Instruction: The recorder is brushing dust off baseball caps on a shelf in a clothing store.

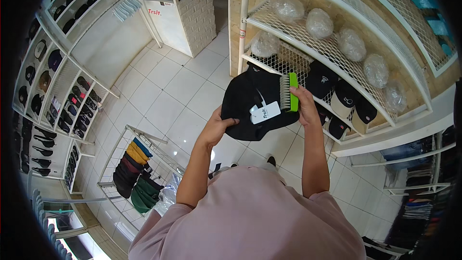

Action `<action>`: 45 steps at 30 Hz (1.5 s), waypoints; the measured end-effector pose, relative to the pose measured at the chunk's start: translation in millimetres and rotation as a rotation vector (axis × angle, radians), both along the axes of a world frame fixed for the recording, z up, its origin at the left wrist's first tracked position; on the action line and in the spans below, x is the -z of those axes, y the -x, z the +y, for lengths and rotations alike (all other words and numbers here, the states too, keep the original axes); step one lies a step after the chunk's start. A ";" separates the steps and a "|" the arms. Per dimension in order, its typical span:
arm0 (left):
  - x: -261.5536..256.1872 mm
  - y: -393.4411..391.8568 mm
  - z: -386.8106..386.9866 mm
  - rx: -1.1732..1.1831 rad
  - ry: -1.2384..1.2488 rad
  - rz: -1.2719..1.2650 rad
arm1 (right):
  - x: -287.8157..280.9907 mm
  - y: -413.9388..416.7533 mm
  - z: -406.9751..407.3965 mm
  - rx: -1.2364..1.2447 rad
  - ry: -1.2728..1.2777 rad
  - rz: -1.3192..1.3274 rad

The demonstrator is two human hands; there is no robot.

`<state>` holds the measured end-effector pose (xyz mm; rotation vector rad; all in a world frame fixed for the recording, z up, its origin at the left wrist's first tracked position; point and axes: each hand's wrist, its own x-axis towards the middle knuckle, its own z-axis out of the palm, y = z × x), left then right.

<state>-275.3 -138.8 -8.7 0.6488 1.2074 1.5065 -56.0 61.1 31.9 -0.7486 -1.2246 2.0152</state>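
Note:
A black fabric hat (240,92), probably a bucket hat or cap, is held up in front of my body. My left hand (216,126) grips its left edge, with the thumb lying on the fabric. A white paper hang tag (265,113) with writing lies over the middle of the hat. In my right hand (306,105) is a brush with a bright green back (293,92) and pale bristles. The bristles face left and lie against or just over the hat's right side; contact cannot be told for sure.
White mesh shelves (288,30) at the right hold plastic-wrapped rounded bundles (319,23) and several caps (344,97). A low metal rack (135,128) with folded coloured fabric items (137,151) stands at lower left. Display shelves (54,112) line the left wall. A counter (169,25) stands ahead on the tiled floor (180,79).

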 end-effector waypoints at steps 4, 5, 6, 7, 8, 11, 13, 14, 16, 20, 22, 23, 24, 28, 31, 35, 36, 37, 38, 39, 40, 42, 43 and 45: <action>-15.4 -1.2 1.3 0.015 0.037 0.020 | -13.0 3.2 -0.5 -0.099 -0.175 -0.127; -25.7 -4.3 3.1 0.021 0.002 0.040 | -14.5 4.9 -1.9 -0.143 -0.217 -0.187; -31.6 -5.6 4.1 0.022 -0.035 0.062 | -16.8 8.3 -3.8 -0.191 -0.262 -0.245; -32.3 -5.7 4.6 0.017 -0.036 0.061 | -19.1 12.6 -7.6 -0.196 -0.263 -0.244; -32.7 -5.8 4.9 0.019 -0.026 0.148 | -21.3 17.7 -12.8 -0.187 -0.289 -0.245; -26.8 -2.8 3.6 0.018 -0.022 0.281 | -21.0 27.2 -21.2 -0.136 -0.376 -0.241; -25.3 -6.0 1.0 0.014 -0.023 0.325 | -37.1 31.2 -30.8 0.107 -0.730 -0.655; -25.8 -10.8 1.7 0.006 -0.057 0.343 | -35.8 36.7 -33.5 0.294 -0.798 -0.713; -26.5 -19.0 3.5 0.027 -0.075 0.370 | -33.2 45.9 -42.2 0.254 -0.836 -0.728; -12.5 -19.6 11.4 -0.043 -0.137 0.397 | -39.9 60.6 -73.1 0.098 -0.948 -0.563; -17.9 -15.9 9.6 -0.051 -0.106 0.331 | -39.8 56.2 -61.5 0.061 -0.889 -0.571; -22.6 -16.2 8.1 -0.060 -0.067 0.310 | -37.6 52.5 -46.6 0.128 -0.972 -0.664; -24.3 -19.8 9.6 -0.083 -0.108 0.295 | -32.8 47.3 -30.9 0.305 -1.056 -0.752; -14.4 -28.1 22.1 -0.079 -0.147 0.460 | -22.3 51.7 -42.6 0.287 -0.983 -0.741; -15.3 -23.6 24.3 -0.093 -0.063 0.336 | -22.6 51.6 -54.3 0.075 -0.871 -0.423; -19.1 -35.3 41.7 -0.113 -0.171 0.316 | -32.9 25.3 -6.2 0.496 -1.043 -0.859; -14.2 -39.6 47.4 -0.105 -0.166 0.425 | -33.3 22.1 -2.6 0.466 -1.021 -0.889; -14.3 -45.6 54.7 -0.092 -0.164 0.534 | -33.1 22.8 -9.2 0.364 -1.004 -0.906; -16.4 -53.2 60.5 -0.072 -0.161 0.577 | -31.5 27.4 -19.4 0.352 -1.027 -0.791; -12.6 -54.6 67.6 -0.061 -0.165 0.575 | -30.2 29.3 -29.7 0.337 -1.045 -0.677; -7.1 -54.7 75.8 -0.097 -0.172 0.452 | -36.3 23.8 -31.7 0.178 -0.891 -0.595; -10.6 -60.4 91.4 -0.128 -0.210 0.372 | -50.9 10.9 -33.0 0.025 -0.780 -0.436; -14.6 -67.1 100.2 -0.114 -0.217 0.371 | -58.4 0.5 -26.7 0.040 -0.781 -0.440; -22.8 -82.2 120.2 -0.126 -0.176 0.398 | -76.7 -29.7 -6.8 0.309 -1.027 -0.412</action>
